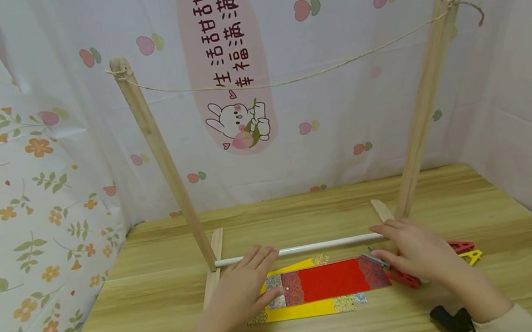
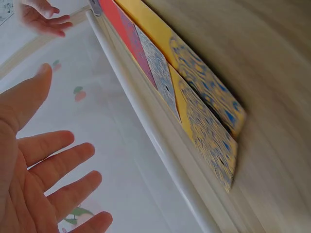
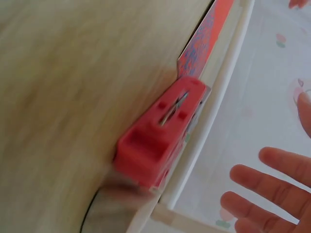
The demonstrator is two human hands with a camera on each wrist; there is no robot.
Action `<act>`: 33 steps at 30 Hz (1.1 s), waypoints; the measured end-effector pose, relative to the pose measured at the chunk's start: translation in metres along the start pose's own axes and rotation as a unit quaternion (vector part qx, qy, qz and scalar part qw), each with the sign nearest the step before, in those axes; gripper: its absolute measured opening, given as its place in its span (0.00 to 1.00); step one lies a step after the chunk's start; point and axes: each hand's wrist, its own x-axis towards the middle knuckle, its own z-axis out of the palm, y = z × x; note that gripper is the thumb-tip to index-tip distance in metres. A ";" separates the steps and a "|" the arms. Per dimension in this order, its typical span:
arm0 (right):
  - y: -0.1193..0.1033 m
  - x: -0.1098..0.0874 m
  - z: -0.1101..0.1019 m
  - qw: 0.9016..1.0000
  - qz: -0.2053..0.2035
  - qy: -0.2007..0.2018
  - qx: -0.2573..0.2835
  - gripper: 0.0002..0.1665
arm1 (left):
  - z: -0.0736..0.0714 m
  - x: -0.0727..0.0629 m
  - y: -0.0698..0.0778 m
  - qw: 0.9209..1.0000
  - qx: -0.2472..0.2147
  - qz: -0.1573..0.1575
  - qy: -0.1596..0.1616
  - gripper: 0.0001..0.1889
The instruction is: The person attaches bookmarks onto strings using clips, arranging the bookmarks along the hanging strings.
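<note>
My left hand (image 1: 244, 286) hovers over the left end of a stack of patterned strips, fingers extended and holding nothing. On top lies a red strip (image 1: 331, 279) with purple patterned ends; a yellow strip (image 1: 300, 311) shows beneath. Past the fingers of both hands runs a white rod (image 1: 332, 244) between two wooden uprights. Above the strips' right end is my right hand (image 1: 415, 247), fingers spread in its wrist view, with nothing gripped. Below it sit several clips, among them a red clip (image 3: 160, 131) and a yellow clip (image 1: 471, 257), partly hidden by the hand.
A left post (image 1: 157, 146) and a right post (image 1: 426, 100) stand on wooden feet, with a sagging twine (image 1: 285, 82) tied between their tops. Printed cloth (image 1: 149, 125) hangs behind the wood-grain table (image 1: 154, 315).
</note>
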 end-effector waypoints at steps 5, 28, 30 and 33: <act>-0.002 0.007 0.005 0.999 0.010 -0.027 0.013 0.28 | 0.004 0.011 0.003 1.000 -0.028 0.003 -0.014 0.36; -0.003 0.018 0.011 0.985 0.075 -0.137 0.071 0.26 | 0.027 0.049 0.022 0.988 -0.051 -0.025 -0.146 0.32; -0.004 0.017 0.011 0.984 0.075 -0.144 0.077 0.25 | 0.029 0.049 0.023 0.988 -0.047 -0.023 -0.144 0.31; -0.004 0.017 0.011 0.982 0.071 -0.151 0.087 0.25 | 0.030 0.050 0.023 0.990 -0.038 -0.016 -0.135 0.30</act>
